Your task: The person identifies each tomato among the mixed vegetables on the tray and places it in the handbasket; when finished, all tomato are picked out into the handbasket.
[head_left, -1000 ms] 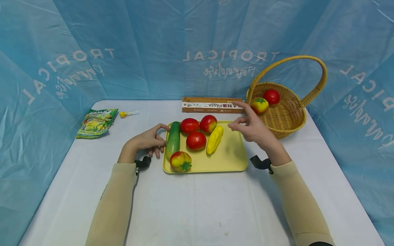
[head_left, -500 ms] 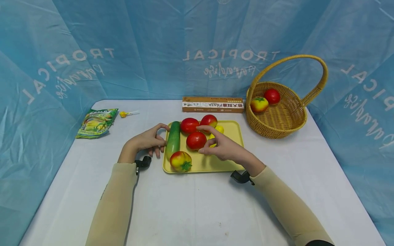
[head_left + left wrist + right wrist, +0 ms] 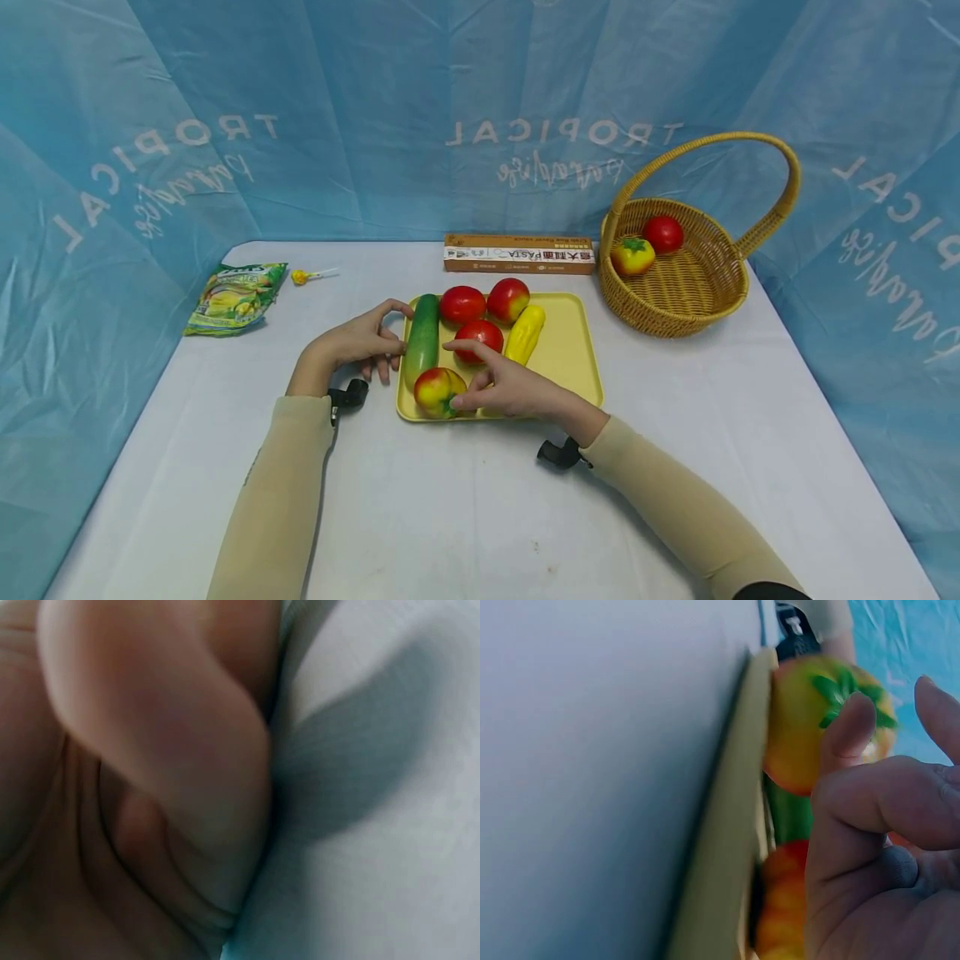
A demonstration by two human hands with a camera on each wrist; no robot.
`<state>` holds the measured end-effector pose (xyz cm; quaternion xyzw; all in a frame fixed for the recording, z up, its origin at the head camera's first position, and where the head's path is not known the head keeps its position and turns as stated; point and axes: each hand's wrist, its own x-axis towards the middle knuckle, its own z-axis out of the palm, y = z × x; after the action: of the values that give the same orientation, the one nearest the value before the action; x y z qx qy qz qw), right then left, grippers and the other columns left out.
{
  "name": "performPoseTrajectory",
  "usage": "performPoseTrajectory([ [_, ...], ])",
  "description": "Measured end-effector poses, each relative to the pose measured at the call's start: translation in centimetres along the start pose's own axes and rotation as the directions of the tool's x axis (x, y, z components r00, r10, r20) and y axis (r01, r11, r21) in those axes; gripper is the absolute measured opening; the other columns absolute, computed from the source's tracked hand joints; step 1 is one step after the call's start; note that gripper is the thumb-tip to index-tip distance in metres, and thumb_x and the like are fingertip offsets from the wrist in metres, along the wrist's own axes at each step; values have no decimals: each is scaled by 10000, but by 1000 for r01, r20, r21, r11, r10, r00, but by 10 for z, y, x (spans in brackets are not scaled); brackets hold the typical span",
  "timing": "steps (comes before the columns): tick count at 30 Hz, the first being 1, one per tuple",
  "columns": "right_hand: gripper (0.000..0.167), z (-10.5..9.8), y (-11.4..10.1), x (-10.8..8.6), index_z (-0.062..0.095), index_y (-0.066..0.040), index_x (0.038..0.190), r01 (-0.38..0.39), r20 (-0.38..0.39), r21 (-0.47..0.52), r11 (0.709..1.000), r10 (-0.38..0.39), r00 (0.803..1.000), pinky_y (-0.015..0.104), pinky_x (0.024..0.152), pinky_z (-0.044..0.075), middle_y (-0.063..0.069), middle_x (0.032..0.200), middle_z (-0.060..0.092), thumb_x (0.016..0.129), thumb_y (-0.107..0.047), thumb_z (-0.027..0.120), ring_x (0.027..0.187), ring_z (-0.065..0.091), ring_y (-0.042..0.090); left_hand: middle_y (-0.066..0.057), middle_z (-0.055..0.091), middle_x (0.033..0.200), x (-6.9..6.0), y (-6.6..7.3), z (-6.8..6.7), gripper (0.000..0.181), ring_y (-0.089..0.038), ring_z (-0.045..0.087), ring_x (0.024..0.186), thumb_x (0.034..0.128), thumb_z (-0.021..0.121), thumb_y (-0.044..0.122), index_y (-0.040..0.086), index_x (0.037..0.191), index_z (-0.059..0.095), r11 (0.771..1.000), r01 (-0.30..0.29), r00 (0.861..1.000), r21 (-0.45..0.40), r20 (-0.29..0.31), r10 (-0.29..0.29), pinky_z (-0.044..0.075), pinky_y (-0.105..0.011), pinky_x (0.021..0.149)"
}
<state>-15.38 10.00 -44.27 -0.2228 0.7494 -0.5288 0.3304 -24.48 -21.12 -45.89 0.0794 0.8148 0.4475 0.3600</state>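
On a yellow tray (image 3: 558, 379), my right hand (image 3: 506, 385) reaches in from the right, thumb and index finger spread apart. Its thumb tip is at the green leafy top of a red-and-yellow fruit (image 3: 437, 392); in the right wrist view the thumb overlaps this fruit (image 3: 799, 727), and contact is unclear. My left hand (image 3: 352, 340) rests at the tray's left rim beside a cucumber (image 3: 423, 337), fingers loosely bent, lower ones on the cloth. Also on the tray are two tomatoes (image 3: 462, 305), a red-yellow fruit (image 3: 507, 298) and a long yellow fruit (image 3: 524, 333).
At the back right stands a wicker basket (image 3: 675, 325) with a tall handle, holding a red fruit (image 3: 663, 234) and a red-and-yellow one (image 3: 632, 256). A pasta box (image 3: 519, 254) lies behind the tray. A green snack bag (image 3: 237, 298) and a lollipop (image 3: 302, 277) lie at left.
My right hand has moved left and toward the front, from beside the basket across the tray to the red-and-yellow fruit. My left hand and the tray have stayed put.
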Motion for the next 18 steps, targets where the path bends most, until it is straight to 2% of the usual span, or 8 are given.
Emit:
performPoseTrajectory([
  [6, 815, 10, 5, 3, 300, -301, 1637, -1, 11, -46, 999, 2, 1000, 230, 658, 454, 138, 773, 665, 974, -297, 774, 628, 565, 253, -92, 744, 852, 0, 0, 0, 671, -242, 736, 598, 983, 660, 222, 286, 1531, 278, 1000, -3, 1000, 0, 7, 3, 542, -254, 513],
  [18, 786, 13, 8, 5, 325, -364, 1604, -36, 16, -17, 999, 37, 999, 227, 564, 368, 139, 819, 735, 967, -313, 783, 590, 552, 220, -101, 743, 841, 1, -2, -1, 662, -247, 735, 597, 983, 654, 207, 268, 1529, 285, 1000, -9, 1000, 5, 6, 9, 518, -246, 498],
])
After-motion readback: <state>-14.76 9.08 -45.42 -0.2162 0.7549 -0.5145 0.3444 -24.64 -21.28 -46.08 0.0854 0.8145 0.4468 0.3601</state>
